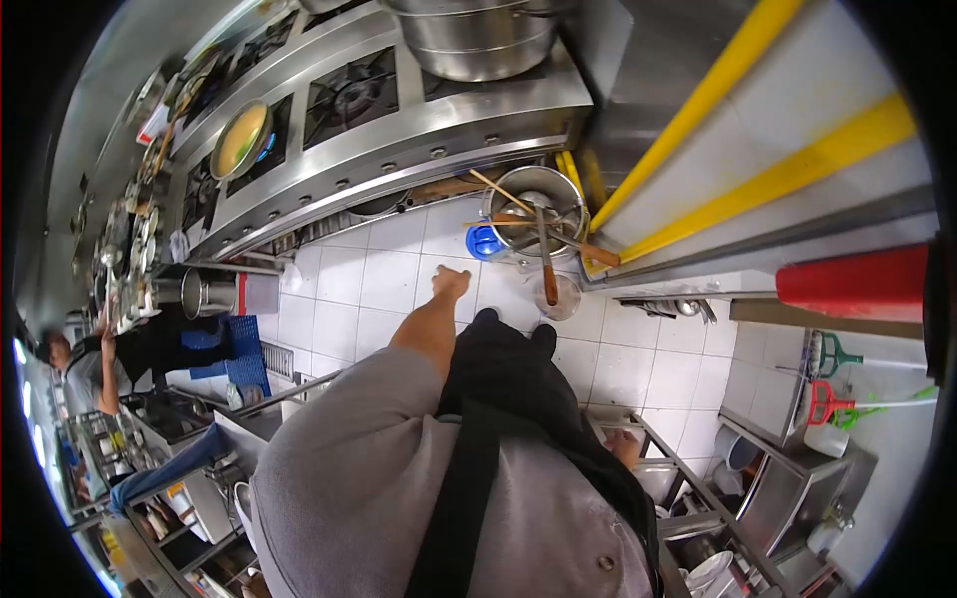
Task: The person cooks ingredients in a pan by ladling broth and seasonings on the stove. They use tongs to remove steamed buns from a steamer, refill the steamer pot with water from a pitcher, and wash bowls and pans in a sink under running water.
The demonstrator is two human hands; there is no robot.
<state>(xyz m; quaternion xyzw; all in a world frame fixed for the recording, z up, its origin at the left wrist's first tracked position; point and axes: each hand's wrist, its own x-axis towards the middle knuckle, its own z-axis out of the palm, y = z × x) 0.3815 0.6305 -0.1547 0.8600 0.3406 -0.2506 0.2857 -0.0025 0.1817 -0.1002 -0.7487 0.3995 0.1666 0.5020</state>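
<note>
My left hand [452, 282] is stretched out above the tiled floor, with nothing visible in it and its fingers loosely bent and apart. Ahead of it stands a large metal pot [536, 184] holding long wooden-handled utensils [549, 282], with a blue object [483, 242] beside it. My right hand [625, 448] is low at my right side, next to a metal rack [666, 450]. Its fingers are small and partly hidden, so its grip cannot be made out.
A stove [349, 149] carries a pan of yellowish food [242, 140] over a flame and a big steel pot [478, 40]. Yellow pipes [688, 100] run at the right. Another person [110, 364] stands at the far left. Shelving is behind me.
</note>
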